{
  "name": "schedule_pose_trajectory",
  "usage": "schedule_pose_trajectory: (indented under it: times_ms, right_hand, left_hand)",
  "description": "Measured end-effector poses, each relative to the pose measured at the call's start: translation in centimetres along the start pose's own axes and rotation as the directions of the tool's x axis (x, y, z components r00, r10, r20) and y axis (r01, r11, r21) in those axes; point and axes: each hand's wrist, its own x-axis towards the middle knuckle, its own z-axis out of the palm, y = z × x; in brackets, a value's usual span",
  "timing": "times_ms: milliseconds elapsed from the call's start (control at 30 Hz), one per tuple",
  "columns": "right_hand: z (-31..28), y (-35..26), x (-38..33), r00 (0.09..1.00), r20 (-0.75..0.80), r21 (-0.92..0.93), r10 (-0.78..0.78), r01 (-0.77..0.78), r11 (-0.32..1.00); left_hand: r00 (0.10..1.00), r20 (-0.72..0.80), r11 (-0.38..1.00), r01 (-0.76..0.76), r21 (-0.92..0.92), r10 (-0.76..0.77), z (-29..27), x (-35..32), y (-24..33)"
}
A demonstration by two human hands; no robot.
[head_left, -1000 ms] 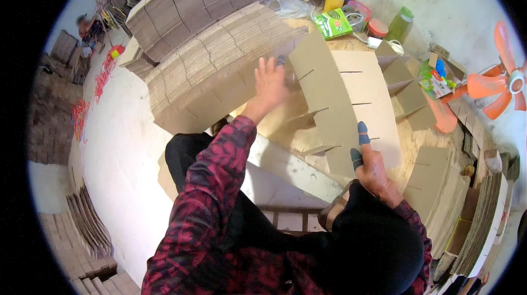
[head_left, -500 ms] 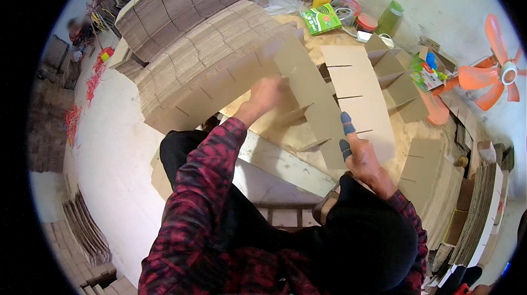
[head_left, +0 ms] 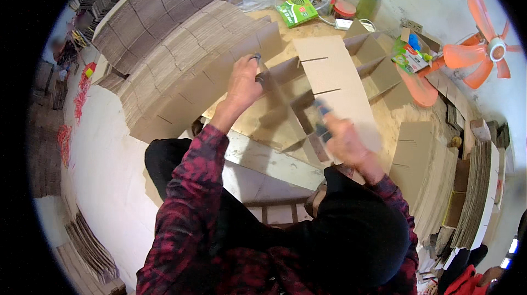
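Note:
A cardboard divider grid [head_left: 286, 75] of crossed, slotted strips stands on the tabletop in front of me. My left hand [head_left: 241, 85] is closed at the far left end of a long cardboard strip [head_left: 286, 107], which stands on edge across the crosspieces. Dark covers sit on its thumb and a fingertip. A broad pale slotted strip [head_left: 341, 83] slants over the grid's right part. Beside its near left edge is my right hand [head_left: 346, 138], blurred, with thumb and forefinger stretched apart, also in dark covers. No object shows between them.
Stacked slotted cardboard [head_left: 192, 48] rises at the left; another stack [head_left: 411, 155] stands at the right. An orange fan [head_left: 488, 51], green box [head_left: 297, 10], red-lidded jar [head_left: 345, 9] and green bottle [head_left: 368, 3] are toward the wall. Another person [head_left: 66, 51] sits far left.
The long strip has tipped from showing its broad face to standing nearly edge-on. My left hand is now at its far end; my right hand has shifted left. The whole view has shifted slightly.

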Motion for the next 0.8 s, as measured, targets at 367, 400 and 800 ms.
schedule_pose_trajectory:
  times_ms: [367, 400, 800]
  right_hand:
    - [-4.0, 10.6, -4.8, 0.776, 0.075, 0.587, 0.627, -0.542, 0.601]
    - [-4.1, 10.1, -5.2, 0.798, 0.05, 0.63, 0.6, -0.492, 0.601]
    - [-8.1, 7.8, -2.6, 0.877, -0.058, 0.513, 0.478, -0.384, 0.767]
  left_hand:
    - [0.478, 0.874, 0.987, 0.081, -0.14, 0.085, 1.1, -4.2, 13.9]
    - [0.496, 0.865, 0.993, 0.036, -0.109, 0.077, 1.0, -4.7, 13.8]
    - [0.568, 0.817, 0.993, 0.109, 0.045, -0.099, -6.9, -11.6, 12.6]
